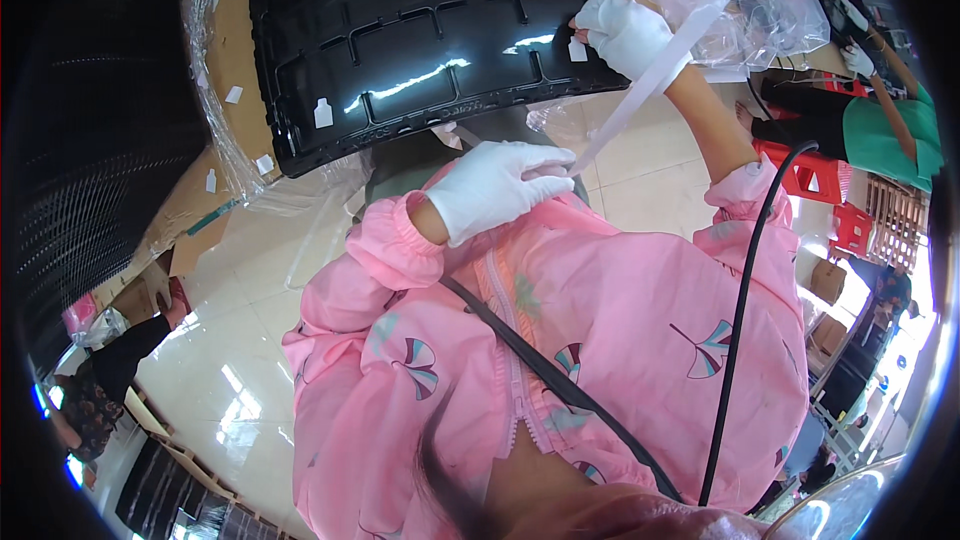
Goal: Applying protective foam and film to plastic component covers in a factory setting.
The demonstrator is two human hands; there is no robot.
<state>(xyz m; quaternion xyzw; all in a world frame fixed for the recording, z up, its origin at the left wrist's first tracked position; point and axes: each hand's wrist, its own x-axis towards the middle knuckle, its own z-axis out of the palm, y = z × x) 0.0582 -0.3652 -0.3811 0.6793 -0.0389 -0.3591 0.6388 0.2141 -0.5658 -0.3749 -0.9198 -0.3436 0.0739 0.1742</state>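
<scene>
A black moulded plastic tray (420, 40) with raised ribs lies in front of me. My right hand (632, 35), in a white glove with bare fingertips showing, is at the tray's right side. Its fingers are pinched on a small white tag (578, 49) at the tray surface. Another white tag (323, 113) lies on the tray's near left corner. My left hand (500, 188), also white-gloved, is held close to my body below the tray. Its closed fingers grip the lower end of a long whitish strip (655, 75), which runs up past my right wrist.
Cardboard (228, 60) edged with clear plastic wrap (200, 50) lies left of the tray, with several loose white tags on it. Clear plastic bags (780, 25) lie at the right. A person in green (890, 135) is near red stools (810, 175). Black stacks stand at the left.
</scene>
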